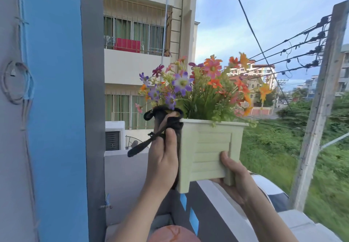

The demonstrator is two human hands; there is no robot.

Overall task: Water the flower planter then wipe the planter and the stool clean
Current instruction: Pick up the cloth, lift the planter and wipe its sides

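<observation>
A pale green square planter (209, 151) full of purple, orange and pink flowers (198, 89) is lifted in the air in front of me. My right hand (234, 175) holds it from below at its front right leg, thumb on the front panel. My left hand (164, 158) presses a black cloth (166, 121) flat against the planter's left side; a frayed strip of the cloth hangs off to the left. A round reddish-brown stool top (172, 234) shows at the bottom edge, below my forearms.
A grey balcony wall (222, 209) with a white top runs under the planter toward the right. A blue and grey pillar (56, 109) stands close on the left. Beyond are a cream building, a concrete pole (319, 109) with cables, and greenery.
</observation>
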